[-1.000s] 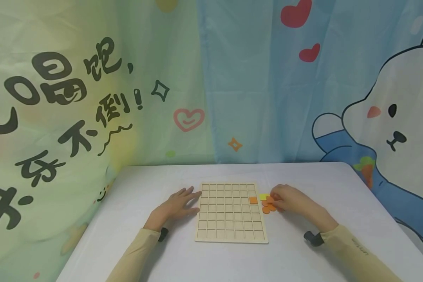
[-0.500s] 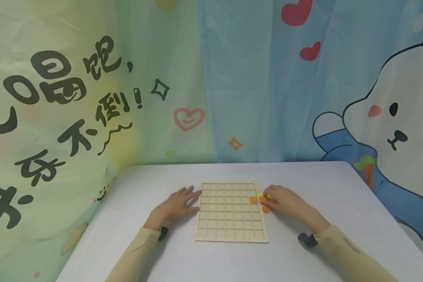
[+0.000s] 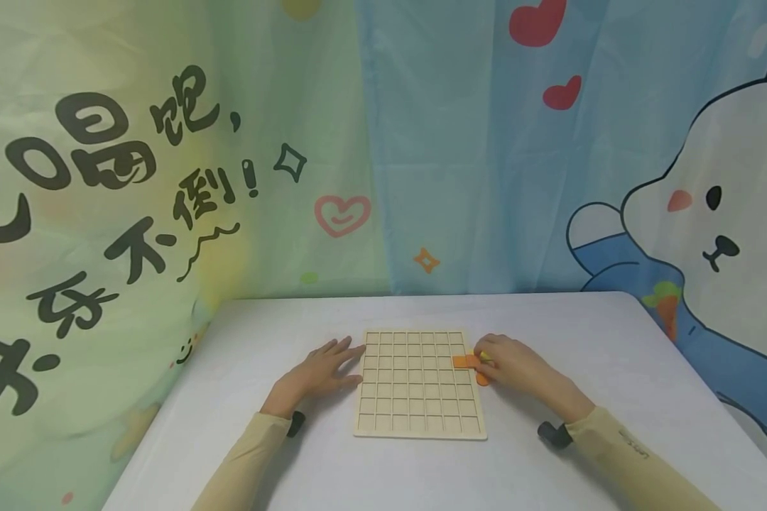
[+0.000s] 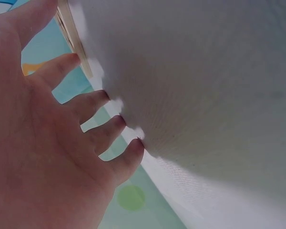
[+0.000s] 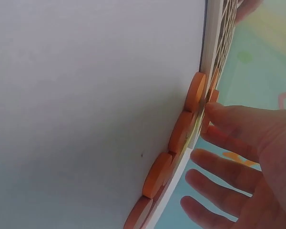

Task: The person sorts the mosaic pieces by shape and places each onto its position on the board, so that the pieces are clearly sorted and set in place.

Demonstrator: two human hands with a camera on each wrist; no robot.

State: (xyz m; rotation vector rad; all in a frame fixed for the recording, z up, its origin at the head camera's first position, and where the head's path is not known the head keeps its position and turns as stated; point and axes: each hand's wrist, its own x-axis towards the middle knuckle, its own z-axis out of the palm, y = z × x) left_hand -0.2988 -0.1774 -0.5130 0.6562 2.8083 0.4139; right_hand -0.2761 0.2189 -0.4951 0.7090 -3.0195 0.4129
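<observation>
A wooden grid board lies on the white table. My left hand rests beside its left edge with spread fingers; in the left wrist view a fingertip meets the board's rim. An orange square tile sits in a cell of the rightmost column. Just right of it, at the board's right edge, my right hand pinches a second orange tile between thumb and forefinger. Several round orange pieces lie on the table under that hand. A yellow piece is partly hidden among them.
The white table reaches back to a printed curtain with hearts, black lettering and a white cartoon animal. A dark wrist camera hangs below the right sleeve, close to the tabletop.
My right hand has moved left from over the loose pieces to the board's right edge, bringing an orange tile up beside the seated one. The left hand has stayed put.
</observation>
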